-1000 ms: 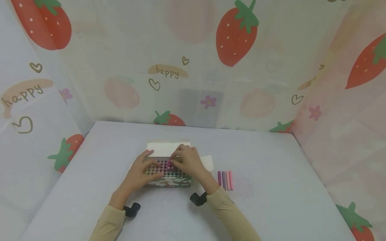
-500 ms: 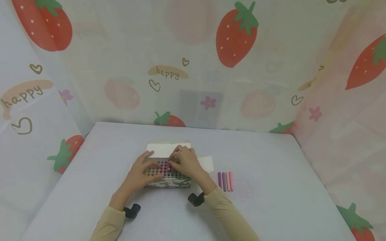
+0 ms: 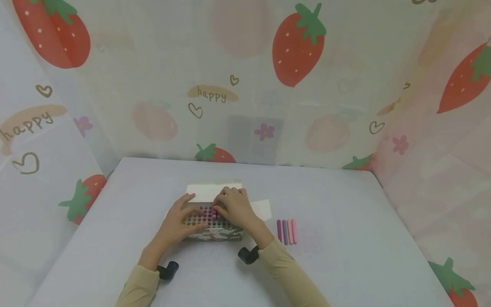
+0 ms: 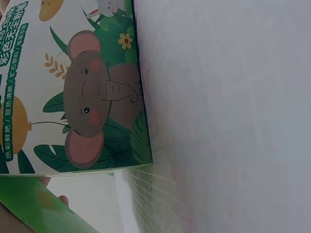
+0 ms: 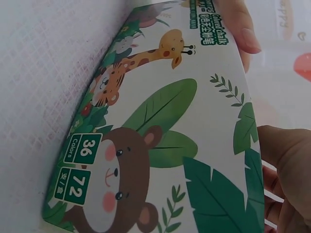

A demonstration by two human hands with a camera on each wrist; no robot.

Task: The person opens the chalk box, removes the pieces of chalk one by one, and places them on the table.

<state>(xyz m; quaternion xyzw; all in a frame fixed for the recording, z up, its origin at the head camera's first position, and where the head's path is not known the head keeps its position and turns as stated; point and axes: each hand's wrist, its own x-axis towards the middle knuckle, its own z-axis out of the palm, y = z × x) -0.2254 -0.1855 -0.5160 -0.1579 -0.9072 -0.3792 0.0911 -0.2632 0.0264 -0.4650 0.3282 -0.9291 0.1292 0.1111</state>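
Observation:
An opened box of coloured chalk (image 3: 226,233) stands on the table, printed with an elephant in the left wrist view and a bear and giraffe in the right wrist view. Rows of chalk ends fill its top. My left hand (image 3: 177,219) spreads over the left end, its thumb and index finger resting on the top. Over the right part of the rows, my right hand (image 3: 235,208) pinches a magenta chalk stick (image 3: 215,211) between thumb and fingers. The box hides those fingertips in the right wrist view.
Several chalk sticks (image 3: 287,231), purple to pink, lie side by side right of the box. Its white lid flap (image 3: 211,192) is folded back, and a side flap (image 3: 262,209) sticks out right. A strawberry-print curtain (image 3: 245,85) surrounds the white table (image 3: 345,238).
My right hand has shifted slightly left and lower over the chalk rows, its fingers drawing closer together. My left hand stays at the box's left end.

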